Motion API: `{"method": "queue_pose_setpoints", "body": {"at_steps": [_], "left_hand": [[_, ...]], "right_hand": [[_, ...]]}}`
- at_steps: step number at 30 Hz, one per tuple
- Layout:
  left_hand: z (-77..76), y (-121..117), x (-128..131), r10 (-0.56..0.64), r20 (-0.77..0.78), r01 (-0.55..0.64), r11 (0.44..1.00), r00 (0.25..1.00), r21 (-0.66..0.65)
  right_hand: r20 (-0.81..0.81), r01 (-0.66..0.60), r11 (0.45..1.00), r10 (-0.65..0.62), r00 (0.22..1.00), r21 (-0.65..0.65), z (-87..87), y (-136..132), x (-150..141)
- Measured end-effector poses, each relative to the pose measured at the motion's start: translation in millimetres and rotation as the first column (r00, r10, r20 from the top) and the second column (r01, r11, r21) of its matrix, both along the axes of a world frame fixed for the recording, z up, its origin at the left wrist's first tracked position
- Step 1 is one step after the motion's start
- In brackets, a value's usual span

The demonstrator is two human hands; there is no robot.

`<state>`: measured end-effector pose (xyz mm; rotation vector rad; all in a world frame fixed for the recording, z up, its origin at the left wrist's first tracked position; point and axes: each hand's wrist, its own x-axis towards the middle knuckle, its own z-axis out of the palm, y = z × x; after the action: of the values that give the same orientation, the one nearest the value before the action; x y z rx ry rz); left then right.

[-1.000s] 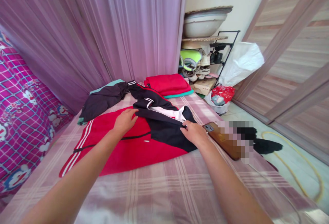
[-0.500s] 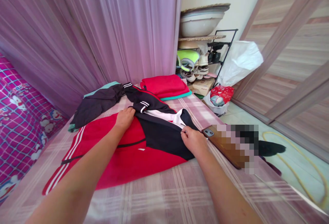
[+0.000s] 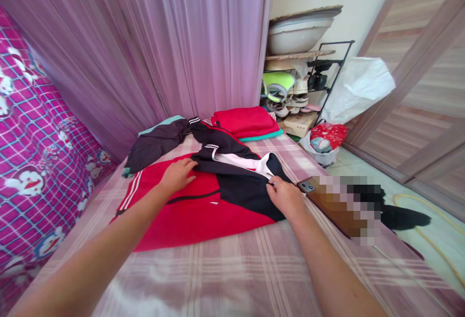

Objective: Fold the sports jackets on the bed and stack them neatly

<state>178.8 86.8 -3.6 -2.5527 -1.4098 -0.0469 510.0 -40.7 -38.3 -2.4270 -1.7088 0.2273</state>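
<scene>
A red and black track jacket (image 3: 203,205) with white stripes lies spread on the checked pink bed sheet (image 3: 232,278). My left hand (image 3: 177,175) rests flat on the red part, its fingertips at the edge of the folded black sleeve. My right hand (image 3: 286,195) pinches the black fabric at the jacket's right edge. A phone in a brown case (image 3: 327,203) lies on the bed just right of my right hand.
A dark garment with teal trim (image 3: 156,140) and a folded red stack (image 3: 247,120) lie at the bed's far end by a purple curtain (image 3: 163,40). A shoe rack (image 3: 301,89) with a basin, bags and a yellow hose (image 3: 436,229) stand on the floor at right.
Both hands stay on the jacket. My left hand has slid slightly back from the black sleeve onto the red part. The view has shifted a little.
</scene>
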Motion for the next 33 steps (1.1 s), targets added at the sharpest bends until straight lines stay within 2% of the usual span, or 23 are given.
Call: {"method": "queue_pose_setpoints", "body": {"at_steps": [3, 6, 8, 11, 13, 16, 19, 22, 24, 27, 30, 33], "left_hand": [[-20.9, 1, 27, 0.141, 0.047, -0.144, 0.988, 0.989, 0.055], [-19.3, 14, 38, 0.237, 0.105, -0.244, 0.968, 0.966, 0.058], [-8.4, 22, 34, 0.242, 0.156, -0.255, 0.964, 0.958, 0.07], [14.4, 30, 21, 0.167, 0.274, -0.206, 0.971, 0.947, 0.12], [30.6, 29, 13, 0.098, 0.369, -0.164, 0.975, 0.924, 0.152], [54.7, 19, 6, 0.065, 0.438, -0.144, 0.978, 0.897, 0.149], [75.3, 4, 4, 0.09, 0.335, -0.146, 0.978, 0.938, 0.146], [84.8, -5, 1, 0.14, 0.161, -0.164, 0.975, 0.977, 0.15], [82.2, -9, -4, 0.166, 0.07, -0.173, 0.978, 0.984, 0.116], [67.7, -14, -15, 0.154, -0.004, -0.154, 0.988, 0.988, 0.035], [49.9, -26, -29, 0.129, -0.002, -0.128, 0.989, 0.992, -0.079], [38.3, -43, -43, 0.09, 0.049, -0.073, 0.958, 0.995, -0.279]], "right_hand": [[0.01, -0.012, 1.0, 0.011, 1.0, 0.01, -1.5, 0, 1], [0.016, -0.014, 1.0, 0.014, 1.0, 0.012, -1.7, 0, 1], [0.017, -0.014, 1.0, 0.014, 1.0, 0.009, -1.0, 0, 1], [0.022, -0.009, 1.0, 0.009, 1.0, 0.005, 0.5, 0, 1], [0.021, 0.0, 1.0, 0.0, 1.0, 0.002, 1.5, 0, 0], [0.028, 0.004, 1.0, -0.004, 1.0, -0.001, 2.5, -1, -1], [0.047, -0.01, 1.0, 0.01, 0.999, -0.008, 1.9, -2, -1], [0.059, -0.017, 1.0, 0.018, 0.998, -0.022, 0.1, -1, 0], [0.061, -0.021, 0.999, 0.023, 0.998, -0.029, -1.0, -1, 1], [0.066, -0.031, 0.999, 0.033, 0.997, -0.027, -1.4, 0, 2], [0.078, -0.04, 0.999, 0.043, 0.996, -0.036, -1.1, -1, 2], [0.091, -0.042, 0.998, 0.045, 0.995, -0.038, -1.6, -1, 3]]}}
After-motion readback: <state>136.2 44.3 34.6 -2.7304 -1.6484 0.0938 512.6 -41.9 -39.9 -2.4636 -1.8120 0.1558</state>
